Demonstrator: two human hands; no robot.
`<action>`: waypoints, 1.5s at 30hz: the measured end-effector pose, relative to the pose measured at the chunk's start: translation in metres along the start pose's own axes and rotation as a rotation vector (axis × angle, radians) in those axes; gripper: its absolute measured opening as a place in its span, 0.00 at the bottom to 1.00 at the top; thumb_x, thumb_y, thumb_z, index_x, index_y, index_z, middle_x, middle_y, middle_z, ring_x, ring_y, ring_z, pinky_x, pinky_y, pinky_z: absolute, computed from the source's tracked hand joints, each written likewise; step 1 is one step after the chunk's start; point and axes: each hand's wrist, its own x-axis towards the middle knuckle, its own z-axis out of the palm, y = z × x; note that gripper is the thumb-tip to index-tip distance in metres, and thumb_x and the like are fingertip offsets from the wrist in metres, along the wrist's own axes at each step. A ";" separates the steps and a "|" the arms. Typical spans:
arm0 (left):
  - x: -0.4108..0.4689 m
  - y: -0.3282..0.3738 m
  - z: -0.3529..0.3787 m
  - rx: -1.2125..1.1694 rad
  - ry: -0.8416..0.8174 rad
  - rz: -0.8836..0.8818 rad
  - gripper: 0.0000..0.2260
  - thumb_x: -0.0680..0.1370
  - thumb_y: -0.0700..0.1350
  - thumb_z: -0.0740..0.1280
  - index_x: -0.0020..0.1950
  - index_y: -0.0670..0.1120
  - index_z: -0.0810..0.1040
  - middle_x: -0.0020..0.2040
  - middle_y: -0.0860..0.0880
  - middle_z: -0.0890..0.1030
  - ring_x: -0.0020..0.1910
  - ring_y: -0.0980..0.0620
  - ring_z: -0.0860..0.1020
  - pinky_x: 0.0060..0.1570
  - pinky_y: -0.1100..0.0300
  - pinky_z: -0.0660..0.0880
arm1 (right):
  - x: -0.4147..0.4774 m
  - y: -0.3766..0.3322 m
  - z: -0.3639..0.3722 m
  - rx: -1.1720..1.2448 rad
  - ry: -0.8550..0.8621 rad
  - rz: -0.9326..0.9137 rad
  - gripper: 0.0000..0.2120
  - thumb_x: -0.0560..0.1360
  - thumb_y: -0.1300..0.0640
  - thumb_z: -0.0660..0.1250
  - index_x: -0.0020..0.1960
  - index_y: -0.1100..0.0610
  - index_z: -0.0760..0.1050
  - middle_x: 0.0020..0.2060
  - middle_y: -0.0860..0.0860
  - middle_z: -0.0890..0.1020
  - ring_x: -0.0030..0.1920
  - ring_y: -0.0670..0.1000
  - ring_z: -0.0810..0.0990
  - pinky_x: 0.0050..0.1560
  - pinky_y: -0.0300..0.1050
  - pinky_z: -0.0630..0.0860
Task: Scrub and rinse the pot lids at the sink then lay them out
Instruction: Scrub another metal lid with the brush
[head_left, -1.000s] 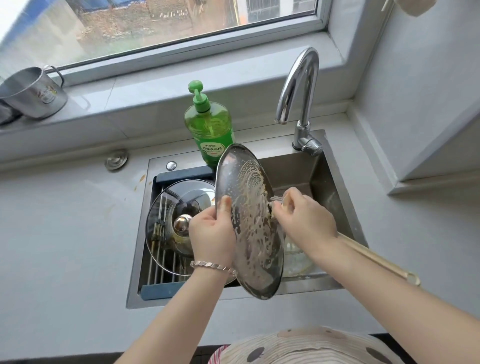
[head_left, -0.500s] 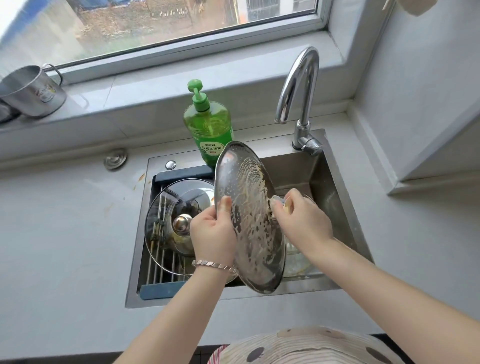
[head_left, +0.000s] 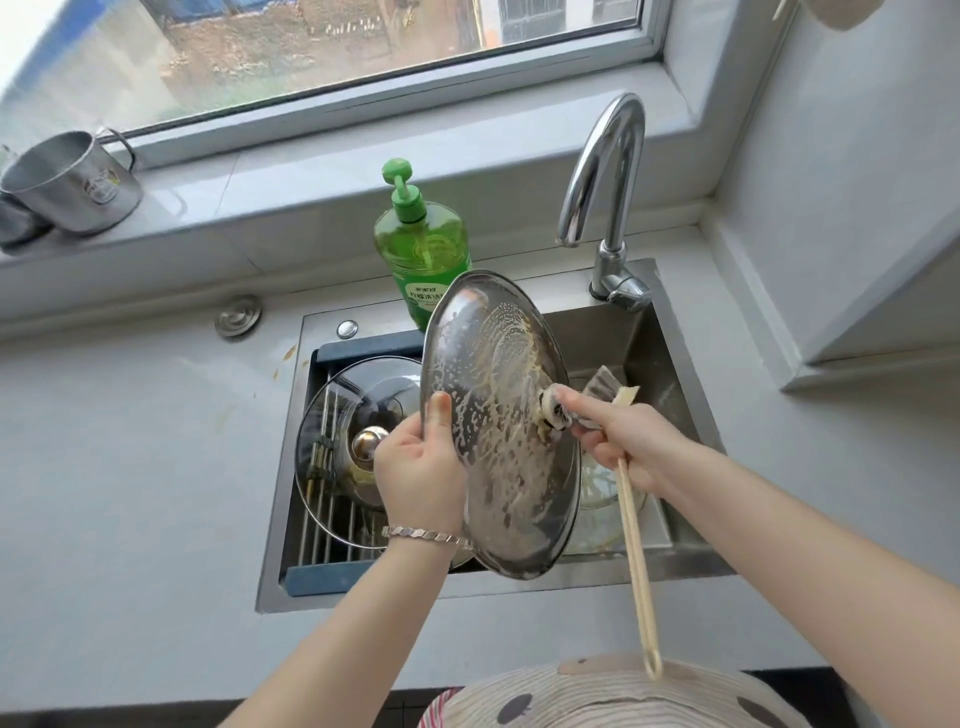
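Observation:
A round steel pot lid (head_left: 498, 415), streaked with soap foam, stands tilted on edge over the sink. My left hand (head_left: 418, 467) grips its left rim, thumb on the inner face. My right hand (head_left: 628, 441) holds a long-handled dish brush (head_left: 631, 525) whose head presses against the lid's right side, near a knob-like part. A second lid of glass with a steel knob (head_left: 363, 441) lies on the drying rack (head_left: 332, 530) in the sink's left half, partly hidden by my left hand.
The steel sink (head_left: 670, 374) has a curved tap (head_left: 605, 182) at its back right, not running. A green dish soap bottle (head_left: 421, 249) stands behind the lid. A steel mug (head_left: 67, 182) sits on the window sill at left. A clear bowl (head_left: 602, 499) lies in the basin.
The brush has been drawn back to the lid's right side and its wooden handle now hangs down toward me. The lid has stayed nearly where it was in my left hand.

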 end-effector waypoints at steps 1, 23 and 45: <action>-0.002 0.000 0.003 -0.011 -0.003 -0.008 0.21 0.78 0.46 0.63 0.34 0.29 0.72 0.30 0.41 0.71 0.31 0.48 0.68 0.34 0.56 0.66 | -0.002 0.000 0.004 -0.096 0.034 -0.027 0.17 0.66 0.50 0.76 0.43 0.61 0.75 0.35 0.55 0.76 0.22 0.42 0.65 0.18 0.30 0.57; 0.047 0.009 0.004 0.211 -0.355 -0.121 0.18 0.81 0.53 0.56 0.33 0.47 0.67 0.29 0.50 0.69 0.29 0.52 0.68 0.33 0.61 0.68 | -0.002 0.011 -0.003 -0.594 0.275 -0.558 0.20 0.63 0.49 0.75 0.51 0.50 0.72 0.41 0.43 0.81 0.44 0.45 0.80 0.52 0.50 0.78; 0.023 0.009 -0.005 0.354 -0.342 0.237 0.23 0.79 0.49 0.59 0.24 0.46 0.62 0.20 0.55 0.61 0.19 0.57 0.60 0.22 0.68 0.56 | -0.024 -0.027 0.037 -0.844 0.100 -1.025 0.12 0.76 0.42 0.60 0.36 0.45 0.68 0.26 0.40 0.73 0.30 0.43 0.69 0.33 0.44 0.66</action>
